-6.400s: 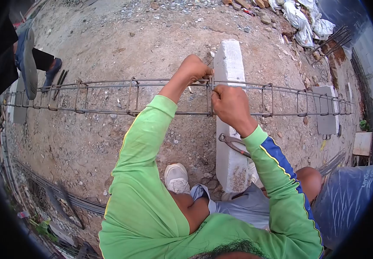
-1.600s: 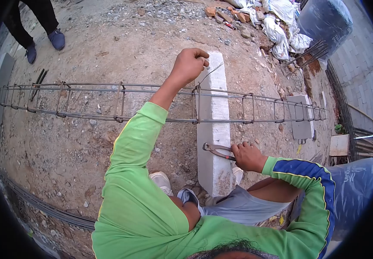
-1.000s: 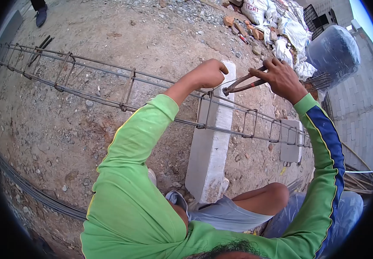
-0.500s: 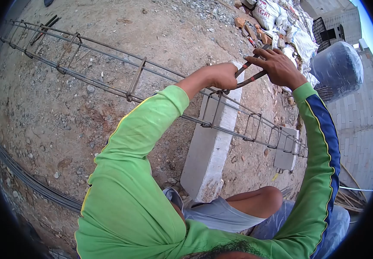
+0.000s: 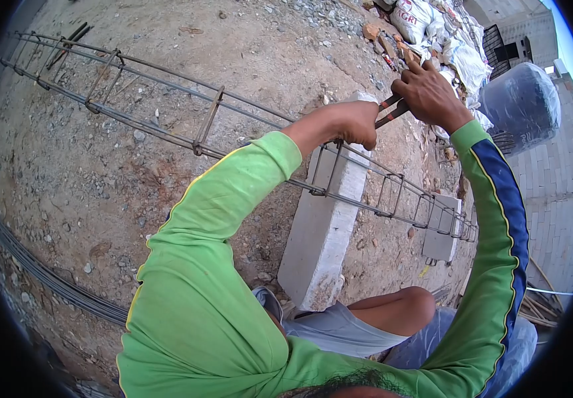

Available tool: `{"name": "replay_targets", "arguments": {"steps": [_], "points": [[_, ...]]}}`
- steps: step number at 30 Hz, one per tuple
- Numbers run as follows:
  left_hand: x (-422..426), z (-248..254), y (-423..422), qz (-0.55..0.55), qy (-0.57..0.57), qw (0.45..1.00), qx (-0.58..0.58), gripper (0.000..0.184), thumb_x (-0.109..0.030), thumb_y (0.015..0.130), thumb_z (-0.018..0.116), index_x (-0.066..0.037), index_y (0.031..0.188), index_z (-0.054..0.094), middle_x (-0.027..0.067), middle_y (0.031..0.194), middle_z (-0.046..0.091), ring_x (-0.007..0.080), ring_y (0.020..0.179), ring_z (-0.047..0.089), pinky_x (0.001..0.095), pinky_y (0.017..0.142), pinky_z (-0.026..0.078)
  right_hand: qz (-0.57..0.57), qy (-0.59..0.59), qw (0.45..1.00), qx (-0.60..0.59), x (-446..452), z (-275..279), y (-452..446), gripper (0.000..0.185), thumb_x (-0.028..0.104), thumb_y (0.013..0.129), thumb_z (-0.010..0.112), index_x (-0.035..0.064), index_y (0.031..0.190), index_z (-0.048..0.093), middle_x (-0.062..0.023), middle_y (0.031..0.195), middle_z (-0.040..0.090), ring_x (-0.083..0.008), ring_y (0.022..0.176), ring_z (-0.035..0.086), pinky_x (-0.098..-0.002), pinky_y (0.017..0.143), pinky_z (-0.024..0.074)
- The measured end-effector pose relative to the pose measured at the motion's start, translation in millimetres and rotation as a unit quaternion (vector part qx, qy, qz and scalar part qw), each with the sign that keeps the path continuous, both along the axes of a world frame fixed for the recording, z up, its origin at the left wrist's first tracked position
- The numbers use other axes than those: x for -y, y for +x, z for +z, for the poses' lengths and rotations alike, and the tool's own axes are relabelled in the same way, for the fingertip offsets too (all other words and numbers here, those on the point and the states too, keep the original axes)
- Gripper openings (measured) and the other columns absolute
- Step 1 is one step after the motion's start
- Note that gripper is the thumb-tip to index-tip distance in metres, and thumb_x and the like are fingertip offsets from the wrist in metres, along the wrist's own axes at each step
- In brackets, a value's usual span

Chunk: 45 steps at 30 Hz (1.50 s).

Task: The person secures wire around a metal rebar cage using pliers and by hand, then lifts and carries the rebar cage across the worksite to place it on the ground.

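My right hand [image 5: 429, 96] is closed round the two dark, orange-marked handles of pincers [image 5: 390, 117], which are nearly together. The jaws are hidden behind my left hand [image 5: 358, 123]. That hand is closed beside the top bar of a long rebar cage [image 5: 209, 118]; what its fingers hold, if anything, is hidden. The cage is made of long bars with stirrups tied across them. Below my hands it rests across a pale concrete block [image 5: 316, 245].
A second concrete block [image 5: 440, 229] supports the cage farther right. White sacks [image 5: 411, 21] and broken bricks lie at the upper right, near a plastic-wrapped bundle [image 5: 520, 106]. Long thin bars [image 5: 54, 275] lie on the ground at lower left. My bent knee [image 5: 416, 305] is close to the block.
The pincers' handles have come from spread to nearly together as my right hand closed round both. My left hand has shifted slightly right and turned down over the jaws.
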<state>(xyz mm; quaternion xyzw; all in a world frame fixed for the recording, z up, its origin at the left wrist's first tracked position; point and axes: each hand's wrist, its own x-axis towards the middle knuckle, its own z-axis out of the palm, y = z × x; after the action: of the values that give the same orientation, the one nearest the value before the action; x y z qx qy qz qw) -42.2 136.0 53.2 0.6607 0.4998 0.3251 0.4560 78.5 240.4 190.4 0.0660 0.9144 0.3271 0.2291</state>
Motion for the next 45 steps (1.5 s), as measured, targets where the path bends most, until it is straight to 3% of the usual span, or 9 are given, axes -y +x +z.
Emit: {"name": "replay_targets", "arguments": {"steps": [6,11,14,18,23,28,30,34,45], "points": [[-20.1,-1.8,54.7,0.352,0.022,0.932,0.081,0.037,-0.031,0.08,0.076,0.0,0.097,0.067,0.0209,0.092,0.07,0.0384,0.091,0.068,0.0452,0.082,0.053,0.004,0.025,0.999,0.033,8.8,11.0,-35.0,0.01,0.024,0.075,0.075,0.0168,0.069,0.071,-0.0003,0.068,0.067,-0.0189,0.092,0.062,-0.0345,0.084,0.04],[-31.1,-17.8,32.5,0.282,0.009,0.936,0.211,0.034,-0.031,0.087,0.074,0.0,0.078,0.065,0.0066,0.059,0.06,0.0194,0.051,0.059,0.0355,0.05,0.045,-0.021,0.001,0.964,-0.265,-12.7,21.8,-17.3,0.082,0.021,0.069,0.082,0.0217,0.142,0.046,-0.0088,0.135,0.056,-0.0295,0.12,0.056,-0.0494,0.108,0.0329],[-26.8,-15.7,13.3,0.146,-0.121,0.879,0.438,0.033,-0.03,0.086,0.077,-0.001,0.079,0.063,-0.0014,0.055,0.049,0.0081,0.043,0.043,0.027,0.041,0.032,-0.221,-0.33,0.719,-0.57,-15.0,12.2,-5.4,0.092,0.038,0.077,0.083,0.0056,0.148,0.034,-0.0163,0.135,0.055,-0.0299,0.125,0.053,-0.0483,0.099,0.0432],[-23.4,-22.6,3.8,-0.017,-0.107,0.872,0.477,0.03,-0.028,0.086,0.076,-0.001,0.082,0.063,-0.002,0.054,0.047,0.0077,0.039,0.039,0.024,0.039,0.029,-0.198,-0.801,0.371,-0.426,-13.8,-54.5,0.4,0.071,0.047,0.086,0.075,0.0027,0.136,0.051,-0.0135,0.124,0.062,-0.025,0.118,0.057,-0.0433,0.096,0.0487],[-33.3,-39.7,-7.0,-0.096,-0.147,0.824,0.539,0.03,-0.029,0.088,0.074,-0.002,0.084,0.063,0.0026,0.058,0.053,0.0113,0.044,0.048,0.0262,0.043,0.037,-0.197,-0.863,0.229,-0.406,-7.9,-76.1,-31.5,0.033,0.038,0.094,0.066,0.0077,0.097,0.053,-0.0056,0.087,0.058,-0.0164,0.074,0.058,-0.0401,0.074,0.0509],[-21.1,-31.2,4.6,0.147,-0.166,0.839,0.497,0.04,-0.038,0.087,0.075,0.001,0.09,0.065,0.0089,0.072,0.065,0.0189,0.06,0.062,0.0319,0.055,0.048,-0.495,-0.573,0.169,-0.631,-38.2,-108.7,-50.6,0.012,0.012,0.091,0.047,0.0013,0.088,0.047,-0.0066,0.068,0.043,-0.0176,0.049,0.04,-0.043,0.046,0.0417],[0.5,-38.2,-3.6,0.398,0.04,0.916,0.032,0.048,-0.042,0.085,0.076,0.003,0.098,0.067,0.0102,0.082,0.07,0.023,0.073,0.067,0.0347,0.066,0.052,-0.521,-0.549,0.169,-0.632,-44.2,-122.9,-53.1,0.012,0.009,0.089,0.04,-0.0002,0.088,0.047,-0.0087,0.066,0.044,-0.0192,0.049,0.042,-0.0419,0.046,0.042],[63.7,0.6,-2.0,0.226,-0.112,0.954,-0.16,0.044,-0.032,0.083,0.077,0.003,0.108,0.068,0.0143,0.084,0.071,0.0206,0.073,0.068,0.0343,0.067,0.052,-0.493,-0.534,0.419,-0.544,-108.7,-219.8,-75.9,0.021,0.008,0.088,0.046,-0.0041,0.075,0.059,-0.0171,0.062,0.056,-0.0271,0.052,0.059,-0.0477,0.051,0.0516],[109.6,-46.3,49.8,0.314,0.118,0.924,-0.181,0.046,-0.023,0.079,0.081,0.001,0.116,0.065,0.0127,0.087,0.069,0.0236,0.075,0.067,0.036,0.067,0.053,-0.64,-0.614,0.292,-0.358,-66.9,-220.8,-84.1,0.013,0.009,0.081,0.037,0.0034,0.073,0.046,-0.0102,0.053,0.044,-0.0268,0.044,0.046,-0.0479,0.05,0.0392]]}}
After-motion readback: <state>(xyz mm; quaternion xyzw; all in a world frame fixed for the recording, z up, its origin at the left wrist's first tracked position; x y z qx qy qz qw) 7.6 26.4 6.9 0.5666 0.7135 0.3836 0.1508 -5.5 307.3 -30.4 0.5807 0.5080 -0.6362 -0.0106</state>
